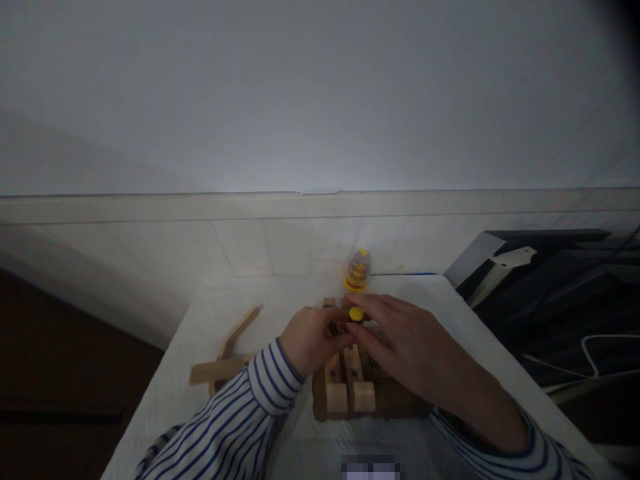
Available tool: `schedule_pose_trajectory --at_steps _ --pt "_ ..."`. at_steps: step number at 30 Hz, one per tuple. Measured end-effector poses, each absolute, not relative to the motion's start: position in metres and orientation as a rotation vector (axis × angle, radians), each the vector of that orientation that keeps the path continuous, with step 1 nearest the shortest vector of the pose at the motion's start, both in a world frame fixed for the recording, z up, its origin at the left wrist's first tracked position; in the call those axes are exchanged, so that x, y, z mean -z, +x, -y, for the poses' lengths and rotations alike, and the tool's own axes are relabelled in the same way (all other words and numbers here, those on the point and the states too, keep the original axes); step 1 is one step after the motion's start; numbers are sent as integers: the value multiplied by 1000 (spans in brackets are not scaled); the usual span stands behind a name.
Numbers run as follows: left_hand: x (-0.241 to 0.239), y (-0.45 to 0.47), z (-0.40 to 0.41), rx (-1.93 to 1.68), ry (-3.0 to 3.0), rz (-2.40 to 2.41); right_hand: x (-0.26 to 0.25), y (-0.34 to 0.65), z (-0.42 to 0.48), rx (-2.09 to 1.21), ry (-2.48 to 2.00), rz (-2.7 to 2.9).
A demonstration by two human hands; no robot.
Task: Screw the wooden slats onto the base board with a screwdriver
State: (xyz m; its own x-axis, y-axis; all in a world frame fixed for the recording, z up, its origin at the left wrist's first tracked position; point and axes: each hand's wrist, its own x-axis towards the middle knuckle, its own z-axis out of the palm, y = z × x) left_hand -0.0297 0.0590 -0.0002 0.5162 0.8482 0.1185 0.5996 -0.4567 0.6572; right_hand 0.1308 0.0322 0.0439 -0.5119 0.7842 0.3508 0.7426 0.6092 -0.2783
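Observation:
Between the fingertips of my right hand (400,333) stands a dark handle with a round yellow end (356,314), seen almost end-on. My left hand (313,340) is beside it, its fingers closed close to the handle; what they grip is hidden. Below both hands, two pale wooden pieces with dark holes (353,363) lie side by side on a brown board (395,403). The lower end of the handle is out of sight behind my fingers.
Behind my hands a clear bottle with a yellow cap and base (358,272) stands near the wall. Loose wooden strips (220,371) lie at the left on the white table (165,407). Dark flat panels (540,293) and a white cable (590,353) are beyond the right edge.

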Motion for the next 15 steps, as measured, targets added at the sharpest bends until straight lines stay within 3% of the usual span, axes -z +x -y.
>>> schedule_pose_trajectory --at_steps 15 --pt "2 -30 -59 -604 2228 -1160 -48 135 -31 -136 -1186 2448"
